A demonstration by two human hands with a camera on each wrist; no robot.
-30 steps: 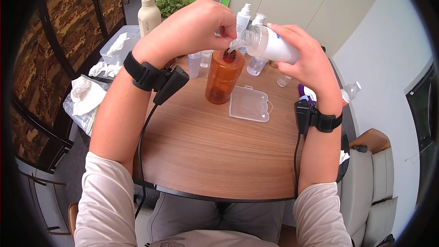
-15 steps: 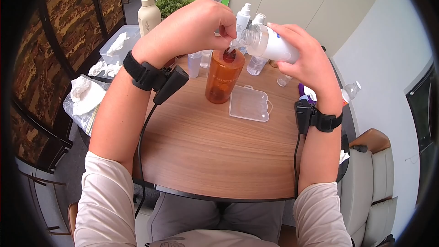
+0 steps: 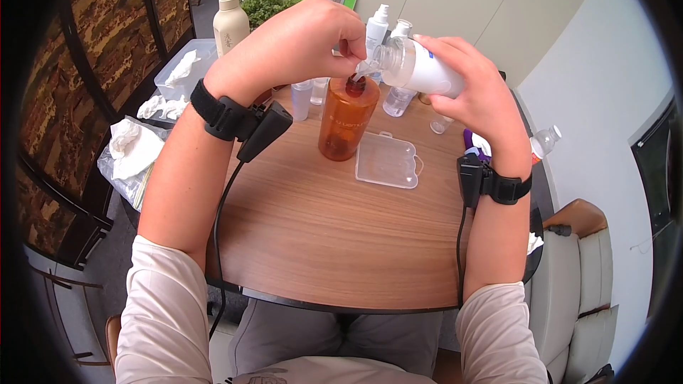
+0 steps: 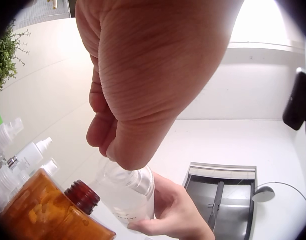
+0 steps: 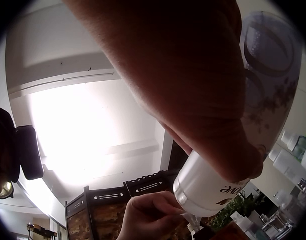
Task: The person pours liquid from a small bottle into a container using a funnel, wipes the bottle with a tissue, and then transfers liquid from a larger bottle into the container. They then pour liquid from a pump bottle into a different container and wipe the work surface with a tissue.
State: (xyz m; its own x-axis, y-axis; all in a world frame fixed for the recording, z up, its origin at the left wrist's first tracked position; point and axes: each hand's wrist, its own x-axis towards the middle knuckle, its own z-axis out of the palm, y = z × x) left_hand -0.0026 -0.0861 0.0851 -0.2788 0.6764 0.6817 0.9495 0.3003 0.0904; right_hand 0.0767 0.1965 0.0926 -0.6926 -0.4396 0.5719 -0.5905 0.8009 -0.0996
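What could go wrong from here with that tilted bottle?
Spill: the right hand holds the white-labelled bottle tilted over the amber bottle, whose neck is narrow; any liquid might miss it.
Tipping: neither hand braces the amber bottle, so a bump could topple it.
Slipping: the left hand seems to pinch a clear piece, perhaps a funnel, at that neck; if it shifted, liquid could run down the outside.

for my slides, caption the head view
Right hand holds a tilted bottle near the neck of an amber bottle, left hand alongside.

Left wrist view crops the amber bottle (image 4: pixel 55 215) (at bottom).
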